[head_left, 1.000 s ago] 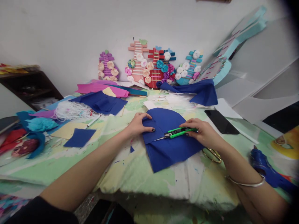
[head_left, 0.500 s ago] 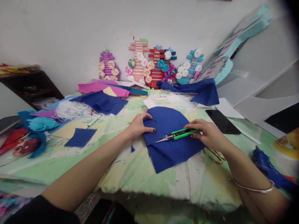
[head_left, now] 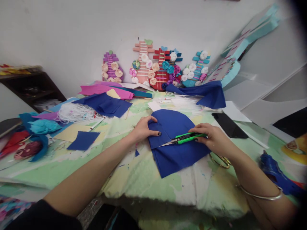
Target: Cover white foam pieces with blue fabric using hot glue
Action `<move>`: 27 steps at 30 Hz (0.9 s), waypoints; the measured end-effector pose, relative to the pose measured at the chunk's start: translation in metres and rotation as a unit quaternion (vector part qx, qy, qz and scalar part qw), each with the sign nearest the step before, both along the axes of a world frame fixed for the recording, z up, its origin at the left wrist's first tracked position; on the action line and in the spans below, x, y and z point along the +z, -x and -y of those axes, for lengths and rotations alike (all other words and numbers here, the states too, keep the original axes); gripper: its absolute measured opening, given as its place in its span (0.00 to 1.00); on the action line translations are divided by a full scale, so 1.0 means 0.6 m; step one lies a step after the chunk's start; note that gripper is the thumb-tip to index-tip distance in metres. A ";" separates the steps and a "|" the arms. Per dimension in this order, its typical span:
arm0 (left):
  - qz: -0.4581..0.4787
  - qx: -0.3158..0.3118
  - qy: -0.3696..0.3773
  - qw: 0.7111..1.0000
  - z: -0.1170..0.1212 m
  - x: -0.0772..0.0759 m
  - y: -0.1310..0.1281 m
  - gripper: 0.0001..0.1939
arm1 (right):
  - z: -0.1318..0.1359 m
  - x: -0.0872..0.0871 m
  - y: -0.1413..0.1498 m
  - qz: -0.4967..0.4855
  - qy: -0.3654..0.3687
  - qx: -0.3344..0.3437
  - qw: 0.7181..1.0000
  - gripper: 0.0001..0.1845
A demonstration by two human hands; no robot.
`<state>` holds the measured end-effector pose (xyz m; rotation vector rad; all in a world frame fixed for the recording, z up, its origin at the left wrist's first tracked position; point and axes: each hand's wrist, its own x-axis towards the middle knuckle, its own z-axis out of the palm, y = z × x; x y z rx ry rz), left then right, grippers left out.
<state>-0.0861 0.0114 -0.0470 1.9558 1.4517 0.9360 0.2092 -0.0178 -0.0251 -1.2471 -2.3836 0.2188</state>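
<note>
A blue sheet of paper [head_left: 176,153] lies on the paint-stained table [head_left: 134,179] in front of me, slit across its left half. My left hand [head_left: 143,128] presses flat on the sheet's upper left part, fingers spread. My right hand [head_left: 211,137] is closed round a green utility knife [head_left: 185,138]. Its blade points left and rests in the slit across the sheet.
Gold-handled scissors [head_left: 219,160] lie under my right wrist. A black phone [head_left: 229,125] sits at the right. Small blue square [head_left: 83,140], white string [head_left: 74,112], pink and blue sheets [head_left: 105,103] lie left. Flower-decorated crafts [head_left: 155,68] lean on the back wall. White boards [head_left: 271,83] stand right.
The knife has slid a little to the right along the slit, drawn by my right hand. My left hand has stayed pressed on the sheet.
</note>
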 end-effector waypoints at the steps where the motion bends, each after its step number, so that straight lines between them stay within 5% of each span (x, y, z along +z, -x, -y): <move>1: 0.000 0.000 0.001 1.000 0.000 0.000 0.000 0.26 | 0.000 0.001 -0.002 0.002 0.000 -0.002 1.000 0.17; 27: 0.015 0.010 0.025 1.000 0.001 0.004 -0.002 0.26 | 0.018 0.015 0.000 0.028 -0.024 -0.025 0.999 0.16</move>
